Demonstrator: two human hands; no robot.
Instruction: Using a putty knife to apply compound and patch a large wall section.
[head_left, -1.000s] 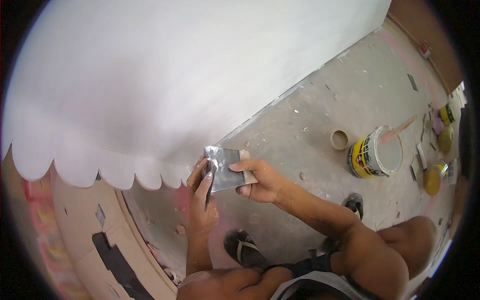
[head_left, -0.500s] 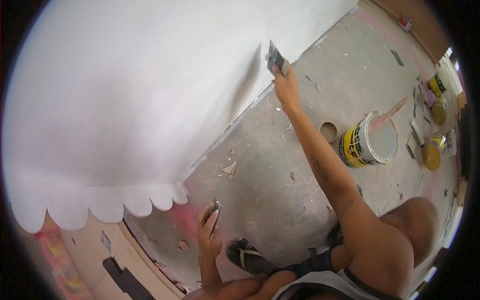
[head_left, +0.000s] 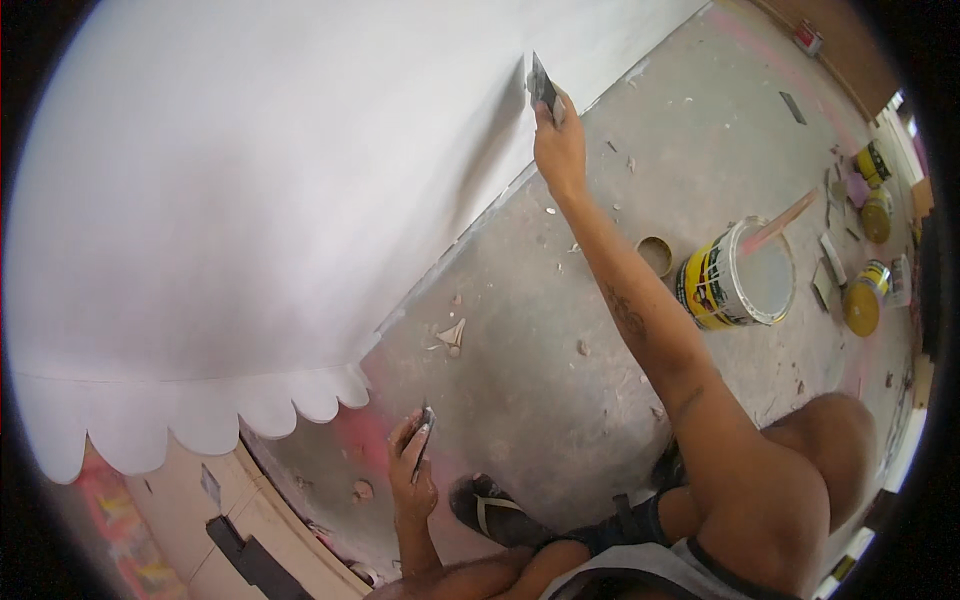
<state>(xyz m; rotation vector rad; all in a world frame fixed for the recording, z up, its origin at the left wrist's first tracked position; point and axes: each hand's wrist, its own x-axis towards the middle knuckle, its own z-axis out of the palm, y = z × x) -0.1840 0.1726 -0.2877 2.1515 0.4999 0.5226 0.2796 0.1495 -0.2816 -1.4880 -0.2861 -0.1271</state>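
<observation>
My right hand (head_left: 562,148), arm stretched far forward, grips a putty knife (head_left: 543,84) with a flat grey blade. The blade is up at the face of a large white panel (head_left: 250,180), close to its lower edge, and casts a long shadow there. A little pale paste shows beside the blade. Nearer to me, my left hand (head_left: 412,482) is closed round a thin dark-edged scraper (head_left: 422,438), held above the floor. Pale smears cover its fingers. The panel ends in a scalloped white trim (head_left: 205,425) at the lower left.
A yellow-and-black bucket (head_left: 706,285) with a wooden stick (head_left: 785,222) stands right of my right forearm. Beside it lies a tape roll (head_left: 655,256). Several cans and scraps lie at far right. Debris dots the grey floor (head_left: 540,380). My sandalled foot (head_left: 495,510) is below.
My right hand and the putty knife have moved slightly up and left along the panel, and the blade has turned more edge-on. My left hand has barely shifted.
</observation>
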